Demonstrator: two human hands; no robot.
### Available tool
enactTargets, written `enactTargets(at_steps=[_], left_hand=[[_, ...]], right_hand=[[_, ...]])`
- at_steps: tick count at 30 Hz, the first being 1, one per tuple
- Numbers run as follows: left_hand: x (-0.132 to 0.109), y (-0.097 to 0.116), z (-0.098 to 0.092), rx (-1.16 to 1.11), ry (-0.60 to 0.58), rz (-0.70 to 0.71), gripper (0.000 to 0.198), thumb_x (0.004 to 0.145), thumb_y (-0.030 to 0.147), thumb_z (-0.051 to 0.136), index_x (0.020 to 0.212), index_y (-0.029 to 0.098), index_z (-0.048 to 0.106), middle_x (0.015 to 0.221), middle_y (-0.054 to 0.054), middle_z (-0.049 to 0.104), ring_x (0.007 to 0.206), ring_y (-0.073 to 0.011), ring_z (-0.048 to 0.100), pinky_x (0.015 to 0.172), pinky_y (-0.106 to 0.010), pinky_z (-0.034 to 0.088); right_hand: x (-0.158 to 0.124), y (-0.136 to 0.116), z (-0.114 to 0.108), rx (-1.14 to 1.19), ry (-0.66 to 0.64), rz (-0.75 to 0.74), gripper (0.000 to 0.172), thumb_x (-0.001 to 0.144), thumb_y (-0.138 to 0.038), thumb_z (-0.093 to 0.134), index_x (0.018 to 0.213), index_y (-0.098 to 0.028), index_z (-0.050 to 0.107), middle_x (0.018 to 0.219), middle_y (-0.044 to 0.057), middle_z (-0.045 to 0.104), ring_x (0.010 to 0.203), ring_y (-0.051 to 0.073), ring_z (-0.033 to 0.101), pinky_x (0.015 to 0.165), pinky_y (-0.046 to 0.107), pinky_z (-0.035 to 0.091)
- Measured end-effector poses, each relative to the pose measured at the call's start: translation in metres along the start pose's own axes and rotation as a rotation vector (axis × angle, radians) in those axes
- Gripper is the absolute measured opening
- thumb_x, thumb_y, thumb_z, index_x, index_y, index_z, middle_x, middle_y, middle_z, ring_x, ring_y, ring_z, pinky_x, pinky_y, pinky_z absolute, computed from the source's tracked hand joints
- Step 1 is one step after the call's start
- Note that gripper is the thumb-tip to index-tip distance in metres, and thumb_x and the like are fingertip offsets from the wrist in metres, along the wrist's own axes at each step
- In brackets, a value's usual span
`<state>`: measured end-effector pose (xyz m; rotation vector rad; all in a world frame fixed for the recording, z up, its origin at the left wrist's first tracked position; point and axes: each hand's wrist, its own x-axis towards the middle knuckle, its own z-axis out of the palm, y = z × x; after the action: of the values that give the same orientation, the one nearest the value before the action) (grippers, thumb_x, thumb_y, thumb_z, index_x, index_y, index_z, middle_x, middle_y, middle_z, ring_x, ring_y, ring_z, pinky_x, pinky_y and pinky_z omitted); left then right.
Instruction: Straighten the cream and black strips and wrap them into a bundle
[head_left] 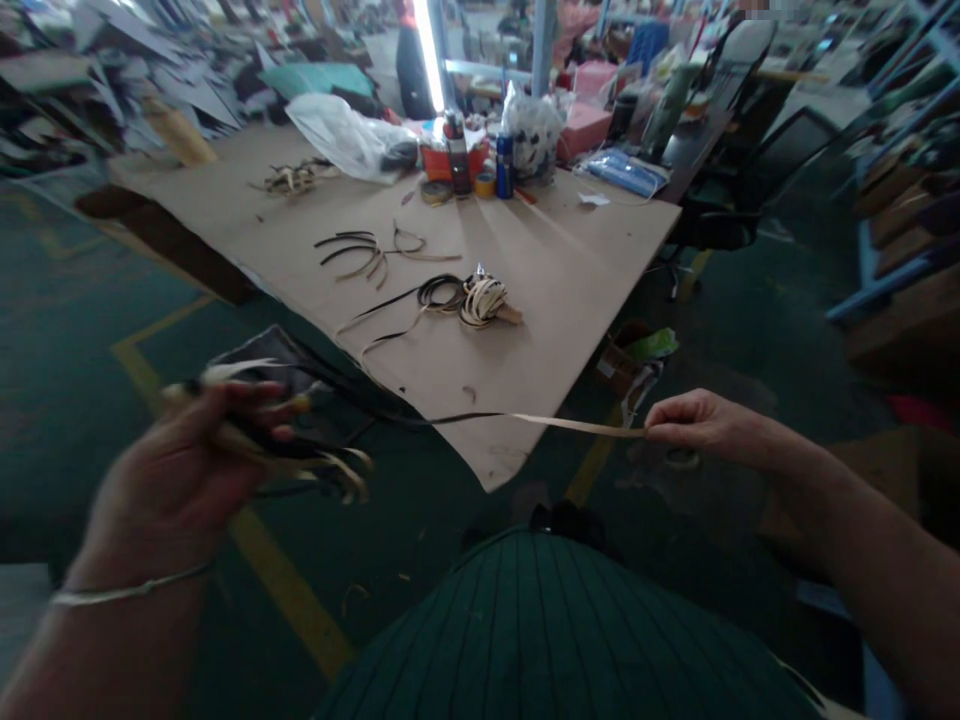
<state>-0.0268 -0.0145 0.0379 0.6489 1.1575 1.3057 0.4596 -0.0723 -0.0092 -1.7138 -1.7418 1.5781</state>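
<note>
Cluttered workshop, green floor [60, 330] w/ yellow lines; plain tan desk [585, 270] runs away from the camera, its near corner pointing at the person. Near edge & right edge mostly bare, open floor to the left and right of that corner. Far edge packed: clear plastic bag [341, 135], cans [504, 165], tape rolls [484, 184]. Mid-desk: coil [484, 300] of flat tan & black strips, loose curved strips [360, 255] behind it.

L hand [187, 470] off the desk's near-left edge, clenched round a bundle [300, 455] of thin flat strips, ends curling out. R hand [694, 420] off the near-right side, pinching the tan end of one strip [570, 425]; it's stretched taut between both hands, just over the near corner, black toward L
</note>
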Motion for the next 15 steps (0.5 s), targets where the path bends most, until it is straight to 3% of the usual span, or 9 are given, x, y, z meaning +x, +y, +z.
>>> enactTargets(at_steps=[3,7,12,15], left_hand=[[-0.005,-0.034,0.040,0.115,-0.151,-0.028,0.008,0.081,0.012,0.059,0.074,0.010,0.063,0.076,-0.010,0.065,0.070,-0.0228,0.064,0.048,-0.026,0.053],[-0.008,-0.079,0.087,0.159,-0.400,-0.149,0.022,0.072,0.027,0.074,0.078,0.008,0.064,0.076,-0.012,0.065,0.065,-0.0188,0.061,0.049,-0.023,0.049],[-0.016,-0.118,0.123,0.190,-0.593,-0.269,0.031,0.070,0.034,0.076,0.081,0.007,0.066,0.082,-0.013,0.066,0.067,-0.0145,0.059,0.060,-0.023,0.048],[-0.021,-0.134,0.137,0.144,-0.645,-0.311,0.036,0.065,0.036,0.080,0.081,0.008,0.065,0.074,-0.008,0.062,0.063,-0.0117,0.056,0.059,-0.021,0.046]], right_hand=[[0.006,-0.026,0.015,-0.064,-0.076,-0.117,0.041,0.079,-0.054,0.058,0.081,-0.014,0.066,0.065,0.002,0.056,0.058,0.010,0.047,0.053,0.022,0.037],[0.018,-0.058,0.041,-0.163,-0.170,-0.211,0.035,0.083,-0.048,0.054,0.082,-0.015,0.068,0.065,-0.001,0.052,0.060,0.010,0.044,0.054,0.021,0.034],[0.036,-0.084,0.071,-0.183,-0.240,-0.260,0.029,0.082,-0.039,0.054,0.071,-0.014,0.062,0.058,-0.003,0.044,0.054,0.007,0.036,0.050,0.020,0.029],[0.045,-0.091,0.078,-0.206,-0.141,-0.333,0.028,0.082,-0.037,0.053,0.069,-0.014,0.061,0.059,-0.002,0.048,0.055,0.007,0.039,0.051,0.020,0.030]])
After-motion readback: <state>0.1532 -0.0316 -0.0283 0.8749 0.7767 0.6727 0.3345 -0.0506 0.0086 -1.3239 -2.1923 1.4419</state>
